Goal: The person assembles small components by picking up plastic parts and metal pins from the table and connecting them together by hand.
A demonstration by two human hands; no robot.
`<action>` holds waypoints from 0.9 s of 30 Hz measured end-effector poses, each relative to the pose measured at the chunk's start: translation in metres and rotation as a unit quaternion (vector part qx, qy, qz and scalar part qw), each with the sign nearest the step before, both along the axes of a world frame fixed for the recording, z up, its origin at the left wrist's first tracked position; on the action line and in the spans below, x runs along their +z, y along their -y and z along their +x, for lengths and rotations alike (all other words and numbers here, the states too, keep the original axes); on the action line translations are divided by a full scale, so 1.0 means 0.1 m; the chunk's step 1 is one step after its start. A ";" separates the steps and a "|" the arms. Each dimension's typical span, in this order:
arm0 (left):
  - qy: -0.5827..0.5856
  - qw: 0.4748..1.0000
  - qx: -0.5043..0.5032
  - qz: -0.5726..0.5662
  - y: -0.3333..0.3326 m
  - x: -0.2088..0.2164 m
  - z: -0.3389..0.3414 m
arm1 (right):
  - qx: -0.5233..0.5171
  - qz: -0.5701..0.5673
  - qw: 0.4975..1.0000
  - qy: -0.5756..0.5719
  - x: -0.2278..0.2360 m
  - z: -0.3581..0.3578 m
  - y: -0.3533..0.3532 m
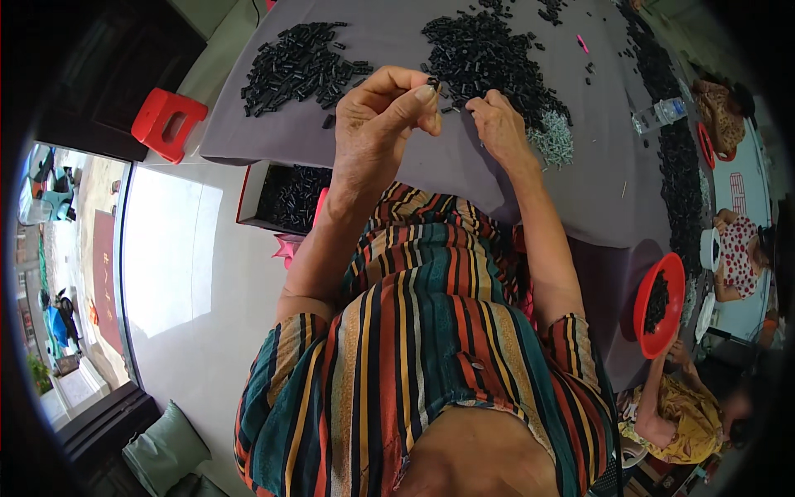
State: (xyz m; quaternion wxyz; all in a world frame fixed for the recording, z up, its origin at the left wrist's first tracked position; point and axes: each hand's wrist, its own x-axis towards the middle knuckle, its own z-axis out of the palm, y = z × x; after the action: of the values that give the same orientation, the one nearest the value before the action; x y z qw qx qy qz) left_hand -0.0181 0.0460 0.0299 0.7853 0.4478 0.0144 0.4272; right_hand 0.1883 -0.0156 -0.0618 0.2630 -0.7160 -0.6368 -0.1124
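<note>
My left hand [377,112] is raised over the near part of the grey-covered table [290,141], thumb and fingers pinching a small black cylindrical piece [433,84]. Its details are too small to make out. To its right, my right hand [501,128] is low at the near edge of a large heap of similar black pieces [480,58]. Those fingers are drawn together, and whatever lies between them is hidden. A heap of small silvery metal pieces [553,139] lies just right of my right wrist. Another black heap [294,66] spreads out beyond my left hand.
An open box [248,195] with black pieces sits below the table's near left edge. A red stool [170,124] stands at left. Rightward are a clear bottle [662,114], a red bowl [676,286] of black pieces, a long black heap [679,182] and several people. A pink pen [582,43] lies farther back.
</note>
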 end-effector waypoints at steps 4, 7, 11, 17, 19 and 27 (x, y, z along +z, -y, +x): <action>0.001 1.000 0.020 -0.007 0.00 0.00 -0.03 | 0.002 -0.016 1.000 -0.004 -0.01 -0.02 0.00; -0.024 0.999 0.032 -0.010 -0.02 0.01 -0.01 | -0.011 -0.012 1.000 0.013 -0.04 -0.01 0.02; -0.016 0.999 0.029 -0.001 -0.03 0.00 -0.01 | -0.025 -0.047 0.999 0.000 0.02 -0.02 0.02; -0.028 0.999 0.039 0.000 -0.02 -0.01 0.01 | 0.056 0.033 0.998 -0.004 0.11 -0.21 -0.14; -0.030 0.999 0.033 0.010 -0.01 -0.02 0.03 | 0.066 -0.015 0.998 0.007 0.06 -0.25 -0.21; -0.079 0.997 0.015 0.013 0.01 -0.06 0.04 | 0.072 -0.012 0.997 -0.031 0.10 -0.25 -0.19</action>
State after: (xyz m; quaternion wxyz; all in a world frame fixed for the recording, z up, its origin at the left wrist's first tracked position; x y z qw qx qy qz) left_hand -0.0144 0.0453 0.0244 0.7692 0.4899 0.0775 0.4028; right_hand 0.1630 0.0033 -0.0516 0.2811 -0.6745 -0.6797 -0.0636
